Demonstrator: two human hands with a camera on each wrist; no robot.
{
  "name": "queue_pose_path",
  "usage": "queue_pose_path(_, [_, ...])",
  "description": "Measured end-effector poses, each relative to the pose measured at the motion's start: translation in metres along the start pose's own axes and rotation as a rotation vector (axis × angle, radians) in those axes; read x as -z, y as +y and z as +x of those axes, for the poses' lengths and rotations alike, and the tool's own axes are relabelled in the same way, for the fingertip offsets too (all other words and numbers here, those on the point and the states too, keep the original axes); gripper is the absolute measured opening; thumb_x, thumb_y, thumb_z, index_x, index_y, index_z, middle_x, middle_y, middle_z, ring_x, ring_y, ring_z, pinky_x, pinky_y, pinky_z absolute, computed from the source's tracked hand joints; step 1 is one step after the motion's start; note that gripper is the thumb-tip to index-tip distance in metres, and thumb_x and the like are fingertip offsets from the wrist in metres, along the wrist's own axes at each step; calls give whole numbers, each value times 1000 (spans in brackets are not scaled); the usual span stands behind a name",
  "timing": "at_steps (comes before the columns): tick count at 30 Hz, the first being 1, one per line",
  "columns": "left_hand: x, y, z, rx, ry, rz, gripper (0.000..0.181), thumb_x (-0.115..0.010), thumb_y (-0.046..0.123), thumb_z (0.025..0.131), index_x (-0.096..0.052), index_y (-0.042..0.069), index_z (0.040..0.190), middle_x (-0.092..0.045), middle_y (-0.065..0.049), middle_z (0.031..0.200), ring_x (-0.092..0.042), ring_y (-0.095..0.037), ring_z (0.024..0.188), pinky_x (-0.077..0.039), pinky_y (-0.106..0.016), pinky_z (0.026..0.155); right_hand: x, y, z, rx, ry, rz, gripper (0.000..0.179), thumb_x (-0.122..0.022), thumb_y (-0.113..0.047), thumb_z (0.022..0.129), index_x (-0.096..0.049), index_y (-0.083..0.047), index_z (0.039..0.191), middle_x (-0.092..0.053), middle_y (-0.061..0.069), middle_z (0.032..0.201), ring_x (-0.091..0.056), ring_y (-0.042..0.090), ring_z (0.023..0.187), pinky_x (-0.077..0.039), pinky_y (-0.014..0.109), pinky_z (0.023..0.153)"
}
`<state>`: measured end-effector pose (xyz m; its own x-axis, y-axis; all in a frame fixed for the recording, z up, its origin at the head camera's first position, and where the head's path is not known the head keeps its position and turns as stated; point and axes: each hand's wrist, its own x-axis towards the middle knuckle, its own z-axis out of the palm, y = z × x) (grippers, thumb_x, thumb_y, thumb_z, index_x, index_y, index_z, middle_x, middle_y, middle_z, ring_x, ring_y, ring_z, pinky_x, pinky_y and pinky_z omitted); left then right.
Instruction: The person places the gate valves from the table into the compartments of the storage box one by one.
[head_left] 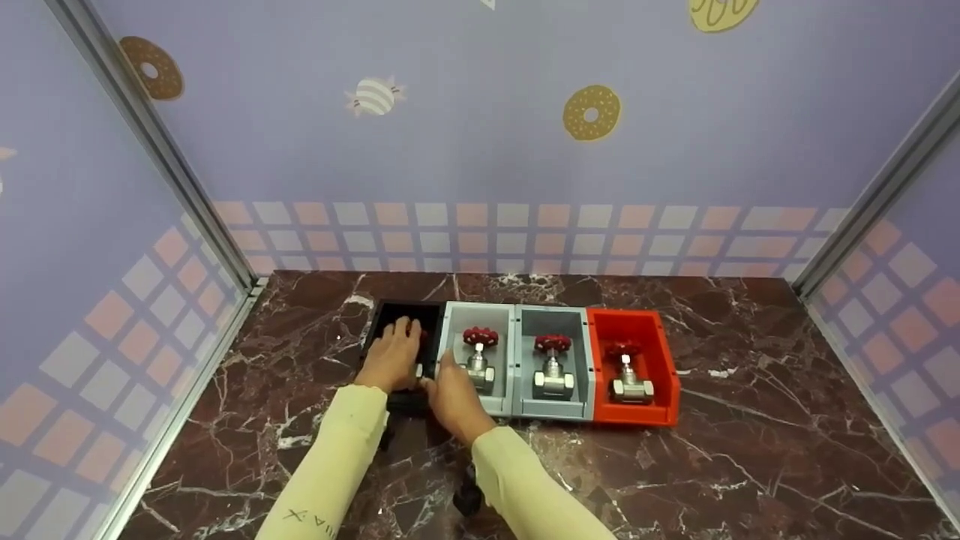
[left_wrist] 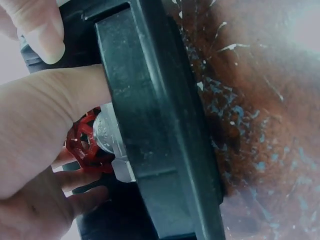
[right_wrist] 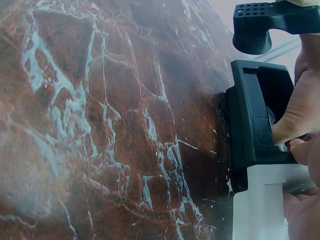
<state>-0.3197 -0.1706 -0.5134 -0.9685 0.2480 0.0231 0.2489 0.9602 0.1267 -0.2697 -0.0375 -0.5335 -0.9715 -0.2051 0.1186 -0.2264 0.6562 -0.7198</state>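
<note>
In the head view, four open bins stand in a row: black [head_left: 409, 306], white [head_left: 459, 307], grey [head_left: 551, 312] and orange-red [head_left: 670, 360]. My left hand [head_left: 394, 356] reaches into the black bin. Its thumb and fingers lie around a metal valve [left_wrist: 107, 131] with a red handwheel [left_wrist: 82, 142], mostly hidden by the hand. My right hand [head_left: 457, 397] straddles the side walls between black and white bins, its thumb [right_wrist: 302, 150] over the black bin's edge and other fingers on the white bin's side, gripping the walls. Similar valves sit in the white [head_left: 480, 371], grey [head_left: 553, 375] and orange-red [head_left: 631, 386] bins.
The bins stand on a dark red marbled tabletop [head_left: 720, 480]. A patterned wall [head_left: 480, 165] rises behind it, with side panels and metal frame posts [head_left: 154, 142] left and right. A black wrist mount [right_wrist: 252, 30] shows above the black bin in the right wrist view.
</note>
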Motion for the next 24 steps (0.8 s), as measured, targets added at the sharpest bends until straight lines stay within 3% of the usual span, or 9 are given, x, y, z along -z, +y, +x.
queue_pose_path(6, [2,3,-5,-14,-2,-39,101,-89,17,63,-33,-3,146,-32,-27,149,-35,-46,135,-41,-59,100,5,0,0,-60,-28,53,68,-62,-16,94,-27,14,144,-54,31,131,-56,35,122,-46,44,101])
queue_pose_path(12, [10,9,-12,-60,20,-58,88,-82,13,70,-37,-3,144,-33,-27,149,-34,-45,137,-40,-59,102,15,3,0,-78,-41,117,70,-66,-13,91,-29,11,146,-46,27,142,-57,33,122,-44,42,105])
queue_pose_path(17, [21,17,-18,-91,45,-57,78,-76,13,78,-37,-2,144,-33,-26,150,-31,-45,139,-37,-59,106,29,7,0,-57,-48,142,74,-67,-20,91,-28,6,148,-40,24,148,-50,34,130,-39,44,109])
queue_pose_path(18, [23,19,-19,-98,49,-55,77,-75,14,80,-37,-2,145,-33,-25,151,-31,-45,140,-36,-59,106,32,8,0,-48,-36,135,74,-67,-22,91,-28,5,148,-40,24,149,-42,33,137,-38,45,111])
queue_pose_path(24, [28,31,-27,-131,88,-15,66,-62,14,86,-37,0,146,-33,-22,152,-31,-42,141,-36,-55,108,51,20,-4,21,7,112,74,-66,-23,92,-28,5,149,-46,25,144,-49,35,130,-40,45,108])
